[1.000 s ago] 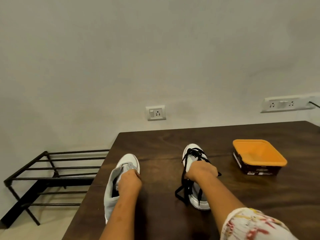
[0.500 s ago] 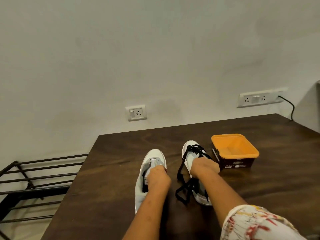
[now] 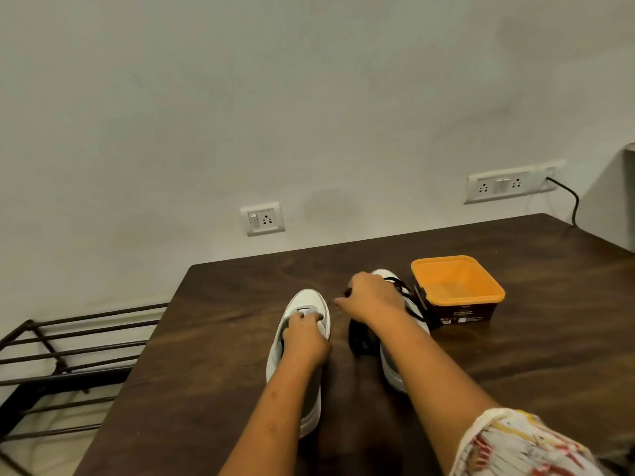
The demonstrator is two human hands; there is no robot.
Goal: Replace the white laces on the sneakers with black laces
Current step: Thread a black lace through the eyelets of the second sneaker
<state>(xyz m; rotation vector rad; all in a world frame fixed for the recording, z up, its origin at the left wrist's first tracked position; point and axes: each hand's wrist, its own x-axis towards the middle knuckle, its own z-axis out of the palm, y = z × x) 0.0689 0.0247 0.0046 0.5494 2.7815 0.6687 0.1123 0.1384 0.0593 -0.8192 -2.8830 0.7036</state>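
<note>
Two white sneakers stand on the dark wooden table, toes pointing away from me. The left sneaker shows no lace, and my left hand grips its grey tongue. The right sneaker carries black laces that hang in a loose bunch off its left side. My right hand lies over the front of this sneaker with fingers bent down and thumb pointing left. A dark bit of lace shows at its fingertips; whether it pinches the lace is unclear.
An orange tub with a dark label stands just right of the right sneaker. A black metal rack sits on the floor left of the table. Wall sockets and a plugged cable are behind.
My right hand has moved from the middle of the laced sneaker forward to its toe and a little left. The left hand stays on the tongue. My view has shifted right.
</note>
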